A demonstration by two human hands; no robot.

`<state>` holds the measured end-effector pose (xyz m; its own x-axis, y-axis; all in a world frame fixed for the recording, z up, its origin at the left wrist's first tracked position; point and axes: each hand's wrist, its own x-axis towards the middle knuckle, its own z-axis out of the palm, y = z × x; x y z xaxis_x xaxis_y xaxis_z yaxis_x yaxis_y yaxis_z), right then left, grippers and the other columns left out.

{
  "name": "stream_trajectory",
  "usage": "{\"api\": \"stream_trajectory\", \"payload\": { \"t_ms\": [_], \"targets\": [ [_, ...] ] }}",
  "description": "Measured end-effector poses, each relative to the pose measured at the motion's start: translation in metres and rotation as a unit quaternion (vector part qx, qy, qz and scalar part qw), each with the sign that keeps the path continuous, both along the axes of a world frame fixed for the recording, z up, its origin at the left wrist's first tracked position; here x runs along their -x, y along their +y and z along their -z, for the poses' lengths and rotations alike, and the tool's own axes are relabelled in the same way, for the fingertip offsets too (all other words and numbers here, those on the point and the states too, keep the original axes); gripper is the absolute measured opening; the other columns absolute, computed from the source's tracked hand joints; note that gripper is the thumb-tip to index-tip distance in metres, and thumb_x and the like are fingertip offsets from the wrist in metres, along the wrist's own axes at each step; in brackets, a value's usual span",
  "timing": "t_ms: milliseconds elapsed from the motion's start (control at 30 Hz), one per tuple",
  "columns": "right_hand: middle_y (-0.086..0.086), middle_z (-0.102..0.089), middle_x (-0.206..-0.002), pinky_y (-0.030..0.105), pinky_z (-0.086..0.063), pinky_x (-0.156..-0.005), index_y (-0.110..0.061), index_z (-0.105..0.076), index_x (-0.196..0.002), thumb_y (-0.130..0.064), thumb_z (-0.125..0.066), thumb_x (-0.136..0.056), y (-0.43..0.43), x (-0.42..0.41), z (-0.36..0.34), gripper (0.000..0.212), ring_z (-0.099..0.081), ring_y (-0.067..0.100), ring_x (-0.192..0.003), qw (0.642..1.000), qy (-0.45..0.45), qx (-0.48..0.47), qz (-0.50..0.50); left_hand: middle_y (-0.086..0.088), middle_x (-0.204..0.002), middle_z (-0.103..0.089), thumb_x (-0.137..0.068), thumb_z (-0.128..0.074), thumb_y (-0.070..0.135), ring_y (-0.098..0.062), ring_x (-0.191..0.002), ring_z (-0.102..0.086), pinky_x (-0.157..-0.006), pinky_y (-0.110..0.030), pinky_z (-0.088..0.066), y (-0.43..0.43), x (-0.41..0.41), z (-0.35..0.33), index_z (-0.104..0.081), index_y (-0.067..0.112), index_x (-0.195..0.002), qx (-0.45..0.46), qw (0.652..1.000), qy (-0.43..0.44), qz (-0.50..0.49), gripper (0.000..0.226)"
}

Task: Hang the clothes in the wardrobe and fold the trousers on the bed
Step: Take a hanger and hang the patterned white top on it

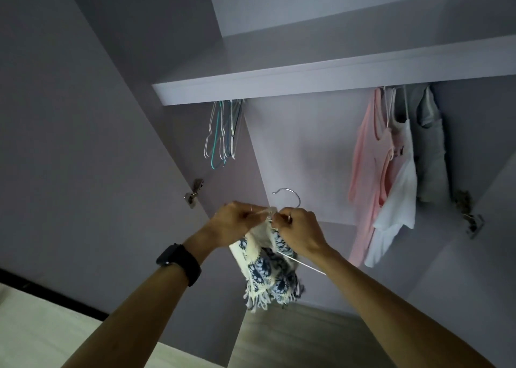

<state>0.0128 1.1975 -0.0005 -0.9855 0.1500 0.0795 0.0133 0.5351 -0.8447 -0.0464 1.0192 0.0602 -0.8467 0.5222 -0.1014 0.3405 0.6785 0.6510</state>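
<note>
Centre frame: left hand (237, 222) and right hand (300, 232) gripped blue-and-cream fringed garment (269, 278) on silver wire hanger (287, 200), fitting step; next likely hooking under white wardrobe shelf (307, 83).

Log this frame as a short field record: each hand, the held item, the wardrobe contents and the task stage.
left hand: pinches the hanger near its neck; watch on the wrist
right hand: grips the hanger just below the hook
held item: blue-and-white fringed garment, bunched on the hanger, dangling below both hands
under shelf, left: empty hangers
under shelf, right: pink top, white top, grey garment, all hung
stage: hanger not yet hung up
</note>
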Motion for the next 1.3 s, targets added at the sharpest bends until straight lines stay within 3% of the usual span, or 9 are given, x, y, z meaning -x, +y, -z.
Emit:
{"api": "stream_trajectory", "payload": {
  "t_ms": [100,200,367,500,600,700,800,1000,1300],
  "targets": [
    [-0.006,-0.067,-0.059,0.018,-0.04,-0.048,-0.018,-0.077,-0.08,-0.024,-0.062,-0.094,-0.005,0.008,-0.006,0.021,-0.053,0.008,-0.045,0.995,0.039,0.087,0.02,0.005,-0.093,-0.074,-0.101,-0.055,0.037,0.001,-0.064,-0.062,-0.063,-0.013,-0.047,-0.001,-0.005,-0.003,-0.061,0.049,-0.13,0.073,0.995,0.055,0.028,0.032],
    [-0.008,-0.069,-0.063,0.015,-0.041,-0.052,-0.023,-0.076,-0.075,-0.025,-0.06,-0.09,-0.009,0.011,-0.009,0.022,-0.058,0.009,-0.052,0.994,0.054,0.1,0.008,0.014,-0.087,-0.071,-0.104,-0.046,0.044,-0.01,-0.086,-0.066,-0.076,-0.025,-0.048,0.0,-0.006,-0.014,-0.065,0.044,-0.122,0.133,0.987,0.08,0.044,0.027],
    [-0.007,-0.07,-0.065,0.018,-0.044,-0.059,-0.023,-0.075,-0.071,-0.026,-0.063,-0.087,-0.011,0.014,-0.014,0.021,-0.061,0.006,-0.059,0.992,0.061,0.114,-0.012,0.009,-0.076,-0.075,-0.106,-0.04,0.042,-0.009,-0.073,-0.068,-0.075,-0.029,-0.055,0.006,-0.01,-0.032,-0.072,0.029,-0.11,0.162,0.985,0.02,0.047,0.034],
    [-0.006,-0.071,-0.066,0.027,-0.046,-0.064,-0.023,-0.075,-0.065,-0.039,-0.056,-0.072,-0.011,0.016,-0.025,0.025,-0.064,0.01,-0.064,0.992,0.064,0.101,-0.042,0.003,-0.111,-0.061,-0.099,-0.05,0.052,-0.018,-0.113,-0.055,-0.09,-0.036,-0.048,-0.001,-0.003,-0.045,-0.07,0.04,-0.12,0.314,0.918,0.232,0.072,0.031],
    [-0.012,-0.069,-0.068,0.025,-0.041,-0.063,-0.023,-0.074,-0.073,-0.033,-0.063,-0.076,-0.007,0.021,-0.035,0.015,-0.058,0.004,-0.062,0.992,0.111,0.061,-0.006,0.001,-0.117,-0.06,-0.101,-0.051,0.047,-0.024,-0.115,-0.056,-0.094,-0.041,-0.047,0.003,0.002,-0.043,-0.069,0.03,-0.119,0.277,0.926,0.245,0.074,0.03],
    [0.0,-0.067,-0.098,0.031,-0.044,-0.076,-0.013,-0.068,-0.104,-0.031,-0.072,-0.084,-0.001,0.021,-0.033,0.027,-0.056,0.017,-0.091,0.952,0.269,-0.093,0.116,-0.003,-0.114,-0.068,-0.104,-0.046,0.043,-0.035,-0.103,-0.065,-0.082,-0.045,-0.055,0.007,0.009,-0.046,-0.063,0.027,-0.116,0.248,0.943,0.221,0.014,0.026],
    [-0.003,-0.063,-0.088,0.026,-0.046,-0.067,-0.013,-0.062,-0.093,-0.028,-0.067,-0.087,0.003,0.004,-0.016,0.017,-0.053,0.013,-0.081,0.907,0.376,-0.124,0.146,-0.003,-0.109,-0.067,-0.104,-0.045,0.039,-0.038,-0.097,-0.066,-0.078,-0.046,-0.055,0.003,0.016,-0.055,-0.061,0.025,-0.11,0.193,0.948,0.251,-0.026,0.022],
    [-0.014,-0.065,-0.109,0.03,-0.053,-0.07,-0.03,-0.058,-0.115,-0.055,-0.051,-0.096,-0.011,0.008,0.009,0.033,-0.066,0.011,-0.077,0.984,0.114,-0.101,0.093,0.003,-0.12,-0.061,-0.105,-0.042,0.04,-0.037,-0.101,-0.064,-0.078,-0.051,-0.055,0.0,0.017,-0.092,-0.059,0.03,-0.123,0.101,0.943,0.315,-0.047,0.027],
    [-0.004,-0.064,-0.121,0.039,-0.055,-0.076,-0.029,-0.061,-0.119,-0.039,-0.05,-0.098,-0.042,0.083,-0.056,0.025,-0.068,0.036,-0.093,0.961,0.151,-0.228,0.038,0.001,-0.106,-0.064,-0.104,-0.048,0.036,-0.031,-0.09,-0.067,-0.079,-0.046,-0.055,-0.048,0.023,-0.12,-0.063,0.026,-0.116,-0.024,0.923,0.357,-0.137,0.022]
  ]
}}
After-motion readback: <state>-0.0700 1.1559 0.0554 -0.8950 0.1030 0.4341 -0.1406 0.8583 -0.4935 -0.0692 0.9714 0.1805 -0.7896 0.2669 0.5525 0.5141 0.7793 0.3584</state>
